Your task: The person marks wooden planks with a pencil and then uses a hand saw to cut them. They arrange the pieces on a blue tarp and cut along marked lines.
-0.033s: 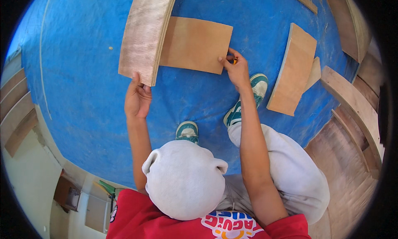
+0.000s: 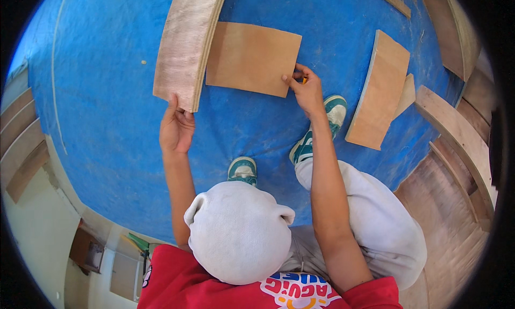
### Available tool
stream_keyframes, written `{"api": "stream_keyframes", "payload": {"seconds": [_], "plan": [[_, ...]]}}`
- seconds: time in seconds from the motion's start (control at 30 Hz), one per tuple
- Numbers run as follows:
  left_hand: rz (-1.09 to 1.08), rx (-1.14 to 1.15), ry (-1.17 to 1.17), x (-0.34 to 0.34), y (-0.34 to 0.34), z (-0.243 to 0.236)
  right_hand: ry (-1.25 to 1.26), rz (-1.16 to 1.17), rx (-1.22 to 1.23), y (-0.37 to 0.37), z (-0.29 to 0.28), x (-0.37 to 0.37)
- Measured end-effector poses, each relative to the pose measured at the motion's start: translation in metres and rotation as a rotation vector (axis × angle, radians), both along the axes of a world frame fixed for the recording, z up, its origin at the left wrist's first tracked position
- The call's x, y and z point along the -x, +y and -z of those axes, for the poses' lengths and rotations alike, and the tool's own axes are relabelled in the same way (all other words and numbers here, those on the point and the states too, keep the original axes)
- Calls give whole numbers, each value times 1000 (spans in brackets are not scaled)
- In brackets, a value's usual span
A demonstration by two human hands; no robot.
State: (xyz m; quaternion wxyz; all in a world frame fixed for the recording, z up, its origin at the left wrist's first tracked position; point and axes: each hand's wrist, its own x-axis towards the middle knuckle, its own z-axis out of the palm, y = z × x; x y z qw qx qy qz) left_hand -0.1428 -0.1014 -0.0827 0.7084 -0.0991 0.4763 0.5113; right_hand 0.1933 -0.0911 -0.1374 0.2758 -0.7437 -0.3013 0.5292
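My left hand [image 2: 177,127] grips the near end of a long, pale plywood board [image 2: 185,49] with layered edges, lying at the upper middle over the blue sheet. Just right of that board lies a tan rectangular panel [image 2: 252,57]. My right hand [image 2: 306,89] pinches this panel at its right edge, and a small orange-yellow object [image 2: 304,80] shows among its fingers, too small to identify.
More plywood pieces [image 2: 378,89] lie at the right on the blue sheet [image 2: 107,121], with a strip [image 2: 390,1] farther back. Large curved-looking boards [image 2: 456,132] edge the right side; stacked boards [image 2: 21,137] border the left. My green-and-white shoes [image 2: 241,169] rest below the panel.
The long board and my left hand have shifted very slightly left. My right hand looks unmoved.
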Motion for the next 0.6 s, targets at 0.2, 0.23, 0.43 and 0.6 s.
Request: {"api": "stream_keyframes", "payload": {"seconds": [0.2,0.23,0.43,0.6], "plan": [[-81,-126,-120,22,15,-4,-227,-81,-30,-1,-33,-9],[-91,-124,-115,23,16,-5,-96,20,-377,-3,-34,-3],[-90,-155,-184,19,15,-7,-365,-50,-500,-21,-24,-1],[-123,-110,-228,13,10,0,-330,-31,-472,-32,-10,-3]]}}
